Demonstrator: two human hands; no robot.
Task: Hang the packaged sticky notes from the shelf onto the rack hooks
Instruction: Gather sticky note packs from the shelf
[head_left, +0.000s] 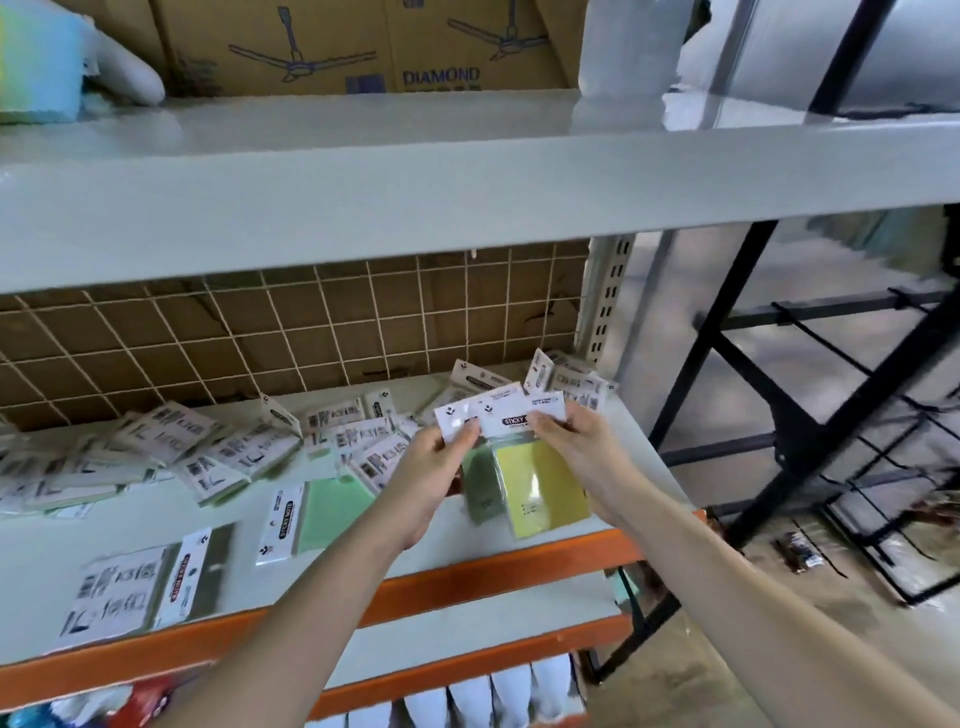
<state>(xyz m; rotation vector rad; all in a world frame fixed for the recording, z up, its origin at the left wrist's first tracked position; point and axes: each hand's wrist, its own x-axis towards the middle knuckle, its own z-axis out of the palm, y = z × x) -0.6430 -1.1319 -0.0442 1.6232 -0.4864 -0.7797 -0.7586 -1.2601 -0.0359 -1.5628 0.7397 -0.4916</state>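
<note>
Presently both hands hold a fanned bunch of sticky-note packs (511, 447) above the shelf (374, 540): left hand (436, 467) pinches the white header cards, right hand (576, 441) grips their right end. Loose packs (208, 452) lie scattered on the shelf. Black wire rack (878, 488) stands apart, right.

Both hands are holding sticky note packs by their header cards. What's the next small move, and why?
Probably square up the headers: the left hand and right hand pinch fanned packs above the shelf, none hung, and the black rack stands off to the right.
</note>
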